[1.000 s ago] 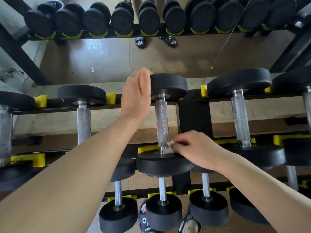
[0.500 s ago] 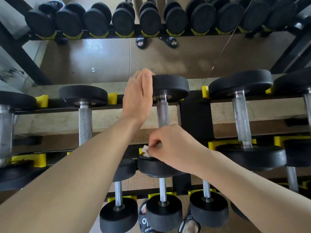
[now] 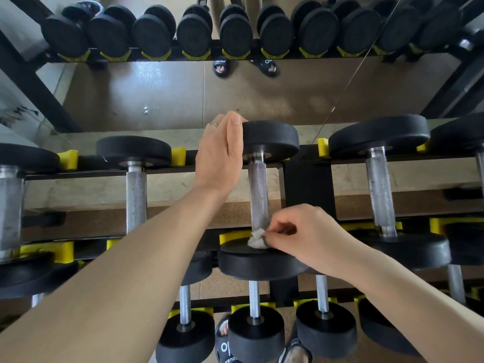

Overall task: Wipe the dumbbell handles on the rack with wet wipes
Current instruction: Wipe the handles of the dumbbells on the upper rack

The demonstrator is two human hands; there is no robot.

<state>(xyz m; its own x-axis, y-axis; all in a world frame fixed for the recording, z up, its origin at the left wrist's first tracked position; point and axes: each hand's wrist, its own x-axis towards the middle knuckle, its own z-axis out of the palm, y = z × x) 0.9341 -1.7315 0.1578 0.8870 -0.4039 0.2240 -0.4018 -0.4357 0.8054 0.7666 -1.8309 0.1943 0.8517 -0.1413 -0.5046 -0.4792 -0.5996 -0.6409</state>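
Observation:
A dumbbell with a knurled steel handle [image 3: 258,195] lies on the top shelf of the rack [image 3: 309,189], in the middle of the head view. My left hand [image 3: 221,153] rests against the left side of its far black head [image 3: 271,138], fingers straight. My right hand [image 3: 301,235] pinches a small crumpled white wet wipe [image 3: 258,239] against the near end of the handle, where it meets the near head [image 3: 259,263].
More dumbbells lie left [image 3: 135,195] and right [image 3: 379,192] on the same shelf, and smaller ones on the shelf below [image 3: 255,334]. Yellow cradles [image 3: 178,156] separate them. A mirror behind reflects the rack. My sandalled feet [image 3: 225,344] show at the bottom.
My right hand swept left around the near end of the handle with the wipe, then came back to the right side. My left hand has stayed on the far head.

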